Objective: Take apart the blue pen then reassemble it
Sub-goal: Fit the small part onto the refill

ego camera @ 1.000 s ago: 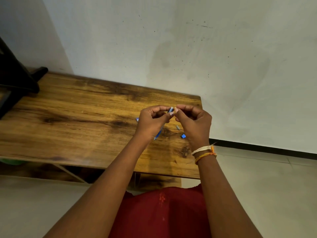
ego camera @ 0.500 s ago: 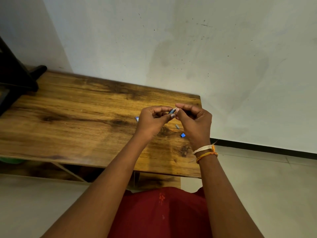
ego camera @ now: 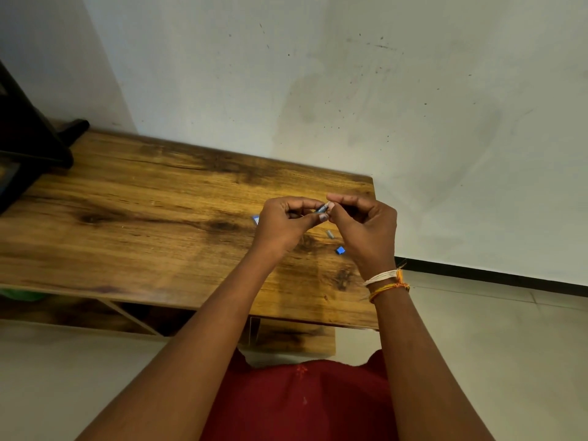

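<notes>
Over the wooden table point(ego camera: 165, 224), left hand point(ego camera: 283, 222) and right hand point(ego camera: 366, 224) both pinch a small blue pen part point(ego camera: 321, 208), probably light, slippery, best gripped at its ends.

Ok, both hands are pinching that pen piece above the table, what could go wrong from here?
Two risks. The small blue piece and the grey piece lie loose near the wooden table corner, beside the right hand; a brush might knock them off. The pen part, pinched at the fingertips with the left hand, could slip and fall.
</notes>
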